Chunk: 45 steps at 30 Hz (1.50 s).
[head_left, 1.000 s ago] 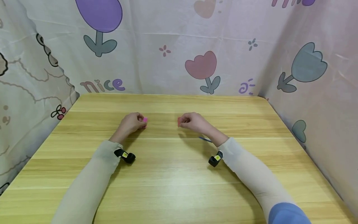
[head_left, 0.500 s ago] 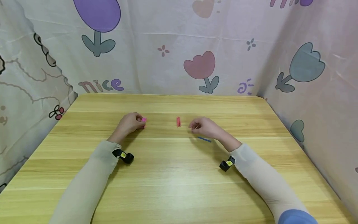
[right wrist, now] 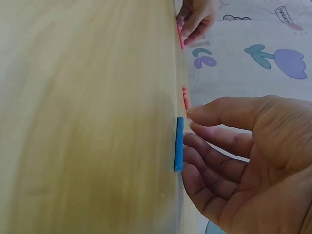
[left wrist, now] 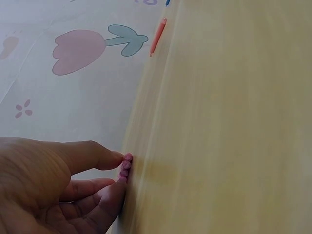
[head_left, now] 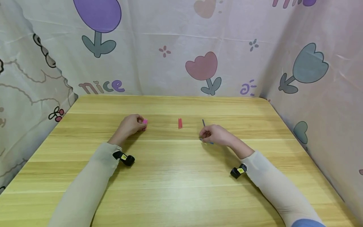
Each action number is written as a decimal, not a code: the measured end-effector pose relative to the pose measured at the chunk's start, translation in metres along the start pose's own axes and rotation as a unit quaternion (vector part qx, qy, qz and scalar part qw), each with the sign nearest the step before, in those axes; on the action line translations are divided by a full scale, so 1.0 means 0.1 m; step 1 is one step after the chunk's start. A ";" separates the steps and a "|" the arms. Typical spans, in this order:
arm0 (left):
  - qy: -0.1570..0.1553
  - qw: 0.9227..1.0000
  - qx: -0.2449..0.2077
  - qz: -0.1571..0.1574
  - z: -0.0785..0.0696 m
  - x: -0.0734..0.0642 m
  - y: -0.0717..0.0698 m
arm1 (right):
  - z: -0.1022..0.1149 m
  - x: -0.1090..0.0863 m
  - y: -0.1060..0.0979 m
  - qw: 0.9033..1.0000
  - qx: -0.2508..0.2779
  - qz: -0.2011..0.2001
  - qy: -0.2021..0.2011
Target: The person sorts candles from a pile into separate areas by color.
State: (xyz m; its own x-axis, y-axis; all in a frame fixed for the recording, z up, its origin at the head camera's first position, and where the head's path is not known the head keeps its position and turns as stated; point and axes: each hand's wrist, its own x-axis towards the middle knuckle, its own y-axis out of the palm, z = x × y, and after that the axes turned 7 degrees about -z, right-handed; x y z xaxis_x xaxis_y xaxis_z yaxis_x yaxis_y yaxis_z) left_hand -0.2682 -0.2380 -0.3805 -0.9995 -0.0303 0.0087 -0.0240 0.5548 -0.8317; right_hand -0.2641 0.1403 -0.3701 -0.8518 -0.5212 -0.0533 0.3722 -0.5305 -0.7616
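Note:
My left hand (head_left: 131, 126) pinches a row of several short pink counting sticks (head_left: 145, 123) between thumb and fingers at the table's far left. Their ends (left wrist: 126, 165) line up side by side in the left wrist view. Over a blue counting stick (head_left: 211, 143) hovers my right hand (head_left: 216, 135), its fingers loosely bent and partly covering it. That blue stick (right wrist: 179, 144) lies close before the fingertips in the right wrist view; contact is hard to tell. Behind this hand a second blue stick (head_left: 203, 122) points away, its near end hidden.
Between the hands a small group of red sticks (head_left: 180, 123) lies side by side on the wooden table (head_left: 170, 176). A printed curtain (head_left: 158, 69) rises along the table's back and sides. Each sleeve carries a black wrist camera (head_left: 123, 158).
My right hand has left the red sticks, moving right and nearer to me over the blue stick. The red sticks and the farther blue stick have come into sight. The left hand stays put.

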 end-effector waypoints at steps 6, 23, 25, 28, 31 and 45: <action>-0.012 1.000 -0.003 0.008 -0.02 0.00 -0.01 | -0.04 -0.04 -0.02 1.000 0.002 0.012 0.016; -0.008 1.000 -0.010 0.006 0.02 0.00 0.01 | -0.07 -0.05 0.01 0.996 -0.092 -0.016 0.005; -0.010 1.000 -0.010 0.008 0.02 0.00 0.00 | -0.06 -0.06 0.00 0.995 -0.096 -0.014 0.005; -0.014 1.000 -0.012 0.011 0.01 0.00 0.00 | -0.06 -0.06 0.00 0.994 -0.104 -0.012 0.004; -0.019 1.000 -0.015 0.014 0.01 0.00 0.00 | -0.06 -0.05 -0.01 0.994 -0.112 -0.013 0.004; -0.025 0.999 -0.026 0.018 0.01 0.00 0.00 | -0.10 -0.04 -0.12 0.995 -0.088 -0.041 -0.005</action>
State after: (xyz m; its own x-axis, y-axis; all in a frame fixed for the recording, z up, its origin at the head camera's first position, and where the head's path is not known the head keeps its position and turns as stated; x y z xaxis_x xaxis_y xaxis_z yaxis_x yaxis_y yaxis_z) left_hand -0.2684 -0.2386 -0.3808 -0.9975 -0.0506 -0.0498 0.0096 0.5994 -0.8004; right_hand -0.2687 0.1548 -0.3673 -0.8723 -0.4887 0.0192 0.2309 -0.4461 -0.8647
